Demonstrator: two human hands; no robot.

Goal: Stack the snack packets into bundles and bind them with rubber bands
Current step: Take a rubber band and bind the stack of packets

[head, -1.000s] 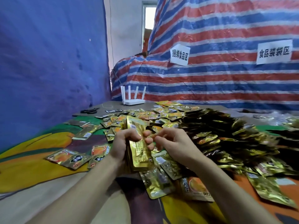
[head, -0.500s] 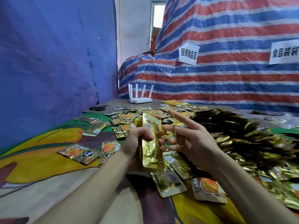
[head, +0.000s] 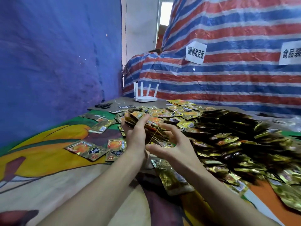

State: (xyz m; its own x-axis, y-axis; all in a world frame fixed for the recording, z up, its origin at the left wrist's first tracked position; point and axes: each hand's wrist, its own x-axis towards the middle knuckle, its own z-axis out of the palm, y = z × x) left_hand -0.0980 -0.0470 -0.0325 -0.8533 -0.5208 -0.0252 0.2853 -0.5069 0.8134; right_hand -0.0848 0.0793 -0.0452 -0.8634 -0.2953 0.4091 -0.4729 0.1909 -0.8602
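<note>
My left hand (head: 136, 137) grips a bundle of gold snack packets (head: 132, 117) from the left, thumb lying up its near face. The bundle leans away from me above the table. My right hand (head: 173, 144) is just right of it, fingers spread and curved. A thin yellow rubber band (head: 153, 135) is stretched taut between my right thumb and forefinger, across the bundle's near end. The far side of the bundle is hidden.
A big heap of gold packets (head: 228, 137) fills the table's right half. Loose packets (head: 88, 150) lie at left on the printed cloth, another packet (head: 172, 178) under my right wrist. White router (head: 145, 99) and black scissors (head: 103, 105) sit at the back.
The bundle went from upright to leaning away from me. My right hand spread its fingers and now stretches the rubber band against the bundle.
</note>
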